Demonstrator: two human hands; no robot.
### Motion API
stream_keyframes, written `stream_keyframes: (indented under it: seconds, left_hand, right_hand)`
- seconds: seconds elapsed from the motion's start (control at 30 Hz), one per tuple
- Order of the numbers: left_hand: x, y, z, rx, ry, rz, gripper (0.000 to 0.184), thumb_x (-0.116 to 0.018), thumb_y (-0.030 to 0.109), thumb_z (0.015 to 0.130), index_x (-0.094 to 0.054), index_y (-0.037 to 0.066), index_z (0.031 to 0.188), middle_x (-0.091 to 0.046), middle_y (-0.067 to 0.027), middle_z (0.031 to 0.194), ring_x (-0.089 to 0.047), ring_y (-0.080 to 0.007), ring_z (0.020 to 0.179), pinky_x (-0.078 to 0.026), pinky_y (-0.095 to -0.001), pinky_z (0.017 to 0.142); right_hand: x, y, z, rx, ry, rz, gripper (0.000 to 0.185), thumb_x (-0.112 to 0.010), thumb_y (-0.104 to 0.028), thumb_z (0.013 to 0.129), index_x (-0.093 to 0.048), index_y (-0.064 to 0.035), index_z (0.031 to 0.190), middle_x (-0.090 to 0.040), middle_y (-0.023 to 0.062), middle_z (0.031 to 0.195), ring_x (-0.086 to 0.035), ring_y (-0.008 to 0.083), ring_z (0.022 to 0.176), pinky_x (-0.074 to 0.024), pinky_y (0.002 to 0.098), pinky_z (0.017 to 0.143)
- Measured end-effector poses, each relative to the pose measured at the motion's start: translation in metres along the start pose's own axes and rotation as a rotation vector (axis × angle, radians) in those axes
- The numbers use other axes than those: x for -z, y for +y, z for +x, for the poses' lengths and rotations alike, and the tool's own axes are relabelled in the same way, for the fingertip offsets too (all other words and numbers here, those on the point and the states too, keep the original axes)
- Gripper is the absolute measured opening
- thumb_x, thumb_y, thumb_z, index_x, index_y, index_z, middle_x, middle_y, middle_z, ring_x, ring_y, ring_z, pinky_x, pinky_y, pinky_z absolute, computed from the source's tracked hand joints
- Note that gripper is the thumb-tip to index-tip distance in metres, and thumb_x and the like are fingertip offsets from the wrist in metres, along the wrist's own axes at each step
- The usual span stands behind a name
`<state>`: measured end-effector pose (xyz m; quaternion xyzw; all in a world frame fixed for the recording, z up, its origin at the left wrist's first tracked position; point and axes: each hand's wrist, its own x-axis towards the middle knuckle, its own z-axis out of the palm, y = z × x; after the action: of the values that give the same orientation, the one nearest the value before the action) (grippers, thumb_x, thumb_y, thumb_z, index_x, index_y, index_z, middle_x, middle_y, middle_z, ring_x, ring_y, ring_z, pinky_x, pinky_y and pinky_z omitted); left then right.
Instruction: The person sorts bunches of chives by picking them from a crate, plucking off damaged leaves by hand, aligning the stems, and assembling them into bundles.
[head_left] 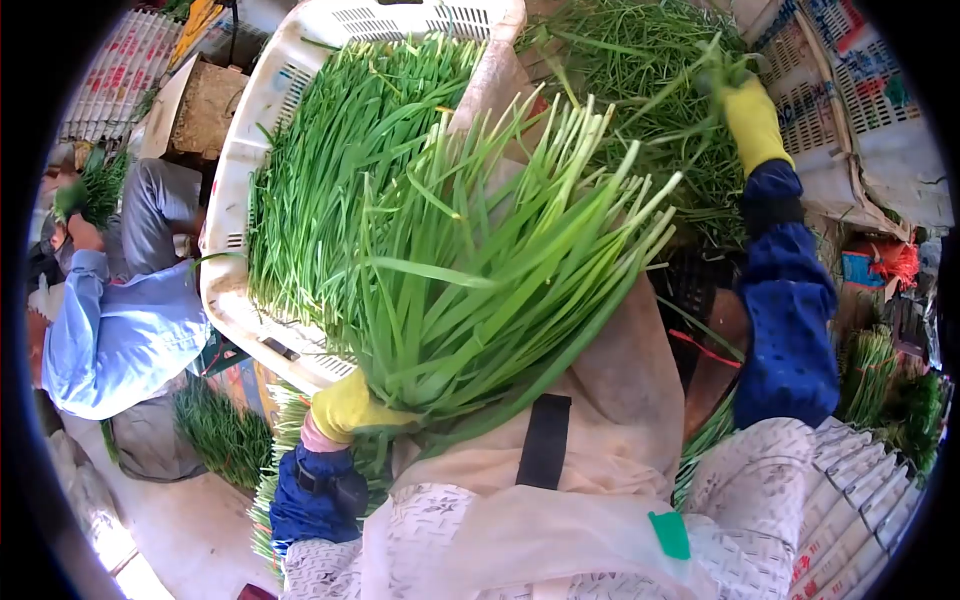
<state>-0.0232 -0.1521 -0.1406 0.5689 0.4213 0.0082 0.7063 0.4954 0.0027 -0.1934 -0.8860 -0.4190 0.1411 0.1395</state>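
Note:
My left hand (355, 405), in a yellow glove, is closed around the leafy end of a large bunch of garlic chives (500, 280). The bunch fans up and to the right across my lap, its pale cut stems pointing away from me. My right hand (738, 105), gloved in yellow with dark green-stained fingers, is stretched out over a heap of loose green leaves (640, 90). Long blades cross by its fingertips, which are blurred, so whether it grips any is unclear. Left of the bunch, a white plastic crate (235, 200) holds more chives (350, 150) in neat rows.
Another person in a blue shirt (130, 330) works at the left, a gloved hand near greens. White crates (850, 130) stand at the upper right. Chive bundles (225, 430) lie at the lower left, others (868, 375) at the right beside stacked white printed packaging (850, 490).

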Motion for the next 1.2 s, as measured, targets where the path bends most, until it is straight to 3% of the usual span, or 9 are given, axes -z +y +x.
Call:
stream_keyframes:
  seconds: [0.07,0.2,0.5,0.7,0.8,1.0,1.07,1.13,1.2]
  left_hand:
    - [0.0,0.009,0.003,0.055,-0.025,-0.013,0.06,-0.074,0.005,0.065,-0.053,0.0,0.121,-0.06,-0.0122,0.116,-0.054,-0.0209,0.104,-0.042,-0.034,0.091]
    - [0.002,0.001,0.009,0.001,-0.042,0.079,0.059,-0.075,0.006,0.066,-0.054,0.0,0.12,-0.06,-0.013,0.115,-0.055,-0.0223,0.102,-0.043,-0.0342,0.09]
    - [-0.001,0.008,0.006,-0.14,-0.022,0.255,0.051,-0.072,0.009,0.068,-0.057,0.002,0.116,-0.061,-0.0136,0.112,-0.056,-0.026,0.101,-0.044,-0.036,0.089]
    - [-0.003,0.004,0.009,-0.174,-0.047,0.269,0.05,-0.072,0.009,0.069,-0.058,0.002,0.116,-0.061,-0.0138,0.111,-0.057,-0.0267,0.101,-0.044,-0.0365,0.088]
    - [-0.006,0.004,0.006,-0.197,-0.046,0.286,0.048,-0.07,0.012,0.07,-0.058,0.003,0.116,-0.059,-0.0149,0.115,-0.054,-0.0279,0.104,-0.042,-0.0364,0.091]
    - [0.007,-0.03,-0.012,0.148,0.08,0.036,0.053,-0.078,0.006,0.063,-0.059,0.0,0.112,-0.066,-0.0101,0.1,-0.061,-0.0205,0.09,-0.049,-0.0327,0.078]
    - [0.008,-0.015,-0.011,0.513,0.083,0.057,0.049,-0.078,0.005,0.062,-0.061,0.0,0.107,-0.068,-0.0083,0.089,-0.062,-0.0178,0.081,-0.05,-0.0311,0.07]
    - [0.008,-0.033,-0.011,0.373,0.13,0.191,0.048,-0.076,0.012,0.059,-0.062,0.004,0.105,-0.065,-0.0107,0.097,-0.061,-0.0234,0.088,-0.049,-0.0354,0.077]
    - [0.009,-0.055,-0.012,0.216,0.137,0.402,0.05,-0.072,0.017,0.06,-0.062,0.006,0.108,-0.063,-0.0112,0.105,-0.059,-0.0265,0.096,-0.047,-0.0371,0.084]
  right_hand:
    - [-0.022,-0.004,-0.015,0.248,-0.003,-0.137,0.087,-0.063,-0.06,0.073,-0.036,-0.0053,0.136,-0.056,0.0232,0.12,-0.054,0.0303,0.114,-0.0418,0.0396,0.096]
    - [-0.047,-0.04,-0.067,0.394,-0.944,1.104,0.049,-0.062,-0.035,0.085,-0.052,-0.0104,0.126,-0.062,0.0113,0.107,-0.061,0.0192,0.091,-0.0489,0.0307,0.079]
    - [-0.002,-0.066,-0.034,0.477,0.154,0.084,0.065,-0.067,-0.048,0.076,-0.052,-0.0063,0.124,-0.059,0.0175,0.115,-0.058,0.0298,0.106,-0.0459,0.038,0.09]
    - [-0.023,-0.127,-0.124,0.855,-0.524,-0.146,0.054,-0.067,-0.049,0.071,-0.064,-0.0113,0.109,-0.057,0.0181,0.115,-0.054,0.033,0.108,-0.0435,0.0424,0.09]
    - [-0.042,-0.114,-0.113,1.206,-0.311,0.07,0.044,-0.067,-0.034,0.077,-0.062,-0.0035,0.108,-0.061,0.0204,0.107,-0.057,0.032,0.101,-0.0443,0.0378,0.089]
    - [-0.004,-0.073,-0.048,0.485,-0.264,0.905,0.014,-0.059,-0.01,0.082,-0.066,-0.003,0.091,-0.062,0.0044,0.067,-0.057,0.0177,0.058,-0.0443,0.0308,0.052]
    - [0.01,-0.044,-0.039,0.505,0.317,0.151,0.03,-0.066,-0.027,0.08,-0.066,-0.0016,0.095,-0.068,0.0131,0.082,-0.065,0.0268,0.079,-0.0501,0.037,0.069]
    - [0.004,-0.018,-0.051,0.431,0.0,-0.273,0.042,-0.066,-0.035,0.08,-0.065,0.0024,0.1,-0.068,0.0144,0.091,-0.064,0.0275,0.089,-0.0485,0.038,0.076]
    - [-0.019,-0.017,-0.095,0.122,-0.517,0.909,0.043,-0.065,-0.034,0.082,-0.063,0.005,0.102,-0.066,0.0156,0.1,-0.062,0.0255,0.093,-0.0481,0.0351,0.078]
